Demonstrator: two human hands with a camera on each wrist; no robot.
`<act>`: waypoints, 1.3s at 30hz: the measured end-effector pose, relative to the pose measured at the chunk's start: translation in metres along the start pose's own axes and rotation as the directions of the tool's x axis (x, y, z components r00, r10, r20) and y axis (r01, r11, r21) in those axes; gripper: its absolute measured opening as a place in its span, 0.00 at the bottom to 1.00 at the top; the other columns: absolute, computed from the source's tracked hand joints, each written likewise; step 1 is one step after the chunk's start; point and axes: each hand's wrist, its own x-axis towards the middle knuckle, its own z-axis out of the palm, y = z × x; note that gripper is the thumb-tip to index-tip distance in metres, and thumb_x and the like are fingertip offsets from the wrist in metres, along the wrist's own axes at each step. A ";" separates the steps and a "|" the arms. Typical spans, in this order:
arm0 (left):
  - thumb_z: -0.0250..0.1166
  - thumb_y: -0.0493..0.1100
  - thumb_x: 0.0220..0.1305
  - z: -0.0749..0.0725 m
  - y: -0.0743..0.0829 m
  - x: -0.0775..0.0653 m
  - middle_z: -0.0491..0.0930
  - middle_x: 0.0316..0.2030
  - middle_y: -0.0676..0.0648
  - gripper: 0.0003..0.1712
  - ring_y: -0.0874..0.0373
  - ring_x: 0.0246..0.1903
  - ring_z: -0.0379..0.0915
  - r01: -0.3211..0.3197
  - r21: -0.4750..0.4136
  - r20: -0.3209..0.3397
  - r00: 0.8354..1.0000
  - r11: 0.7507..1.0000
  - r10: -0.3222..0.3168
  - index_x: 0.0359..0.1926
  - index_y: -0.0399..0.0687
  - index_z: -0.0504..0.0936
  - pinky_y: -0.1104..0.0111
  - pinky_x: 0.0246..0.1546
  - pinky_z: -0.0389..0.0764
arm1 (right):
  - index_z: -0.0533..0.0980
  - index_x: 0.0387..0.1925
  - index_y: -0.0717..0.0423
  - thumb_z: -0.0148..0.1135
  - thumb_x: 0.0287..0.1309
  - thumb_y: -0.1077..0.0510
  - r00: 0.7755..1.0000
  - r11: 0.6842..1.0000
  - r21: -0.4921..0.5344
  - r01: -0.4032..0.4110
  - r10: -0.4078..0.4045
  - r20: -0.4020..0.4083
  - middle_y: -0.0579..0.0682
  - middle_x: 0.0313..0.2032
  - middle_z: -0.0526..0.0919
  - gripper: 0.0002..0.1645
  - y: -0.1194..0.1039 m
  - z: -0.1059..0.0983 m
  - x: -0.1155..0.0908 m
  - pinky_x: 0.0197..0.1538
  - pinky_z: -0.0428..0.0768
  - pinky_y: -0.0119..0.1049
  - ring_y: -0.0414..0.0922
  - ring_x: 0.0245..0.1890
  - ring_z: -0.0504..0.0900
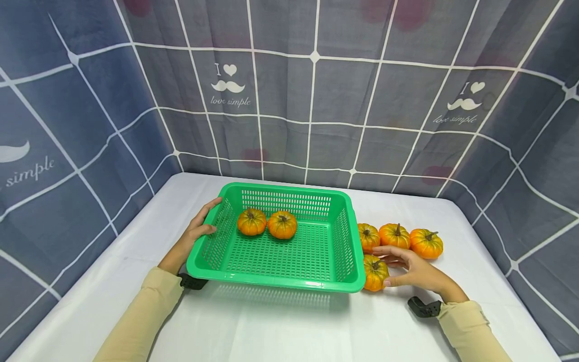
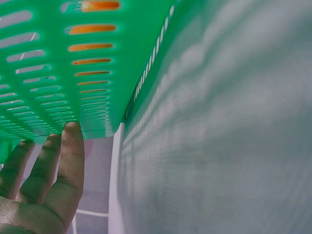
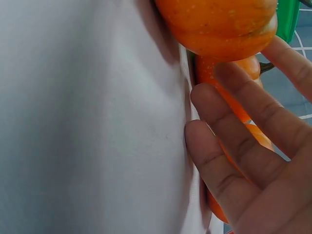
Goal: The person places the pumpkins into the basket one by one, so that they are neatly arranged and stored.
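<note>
A green plastic basket (image 1: 280, 282) with slotted walls stands on the white table. Two small orange pumpkins, a left one (image 1: 251, 222) and a right one (image 1: 282, 225), lie inside, towards its back left. My left hand (image 1: 195, 236) holds the basket's left side, its thumb over the rim and its fingers (image 2: 72, 161) against the outer wall. Right of the basket, my right hand (image 1: 413, 271) is spread around the nearest loose pumpkin (image 1: 375, 274). Thumb and index finger lie close to its sides; whether they press on it is hard to tell. The other fingers (image 3: 234, 122) extend loosely.
Behind the right hand, three more pumpkins form a row: one beside the basket (image 1: 368, 236), a middle one (image 1: 394, 235) and a right one (image 1: 426, 243). A grey checked curtain (image 1: 285, 136) encloses the table's back and sides. Each wrist wears a black device.
</note>
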 end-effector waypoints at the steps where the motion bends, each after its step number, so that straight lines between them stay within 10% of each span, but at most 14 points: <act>1: 0.50 0.31 0.66 0.000 0.000 0.000 0.44 0.86 0.33 0.45 0.33 0.83 0.33 -0.001 0.000 0.000 1.000 1.000 0.001 0.85 0.33 0.53 0.50 0.62 0.57 | 0.74 0.70 0.70 0.79 0.56 0.68 1.000 1.000 -0.009 0.000 0.000 0.004 0.57 0.65 0.83 0.41 0.001 0.000 0.000 0.62 0.78 0.30 0.34 0.61 0.80; 27: 0.50 0.32 0.66 0.001 0.005 -0.001 0.43 0.86 0.34 0.46 0.35 0.83 0.35 0.010 -0.022 -0.003 1.000 1.000 -0.010 0.85 0.32 0.52 0.53 0.56 0.59 | 0.75 0.72 0.61 0.84 0.54 0.60 0.999 0.988 -0.148 -0.031 0.034 0.021 0.52 0.69 0.80 0.45 -0.007 0.004 -0.004 0.62 0.77 0.32 0.27 0.64 0.73; 39: 0.49 0.31 0.66 0.000 0.003 0.001 0.44 0.85 0.32 0.45 0.33 0.83 0.35 -0.016 -0.016 0.001 1.000 1.000 0.016 0.84 0.31 0.53 0.61 0.55 0.65 | 0.72 0.72 0.70 0.80 0.56 0.66 0.998 0.999 -0.045 0.018 -0.015 0.053 0.33 0.70 0.77 0.43 -0.012 -0.003 -0.008 0.63 0.75 0.27 0.26 0.65 0.73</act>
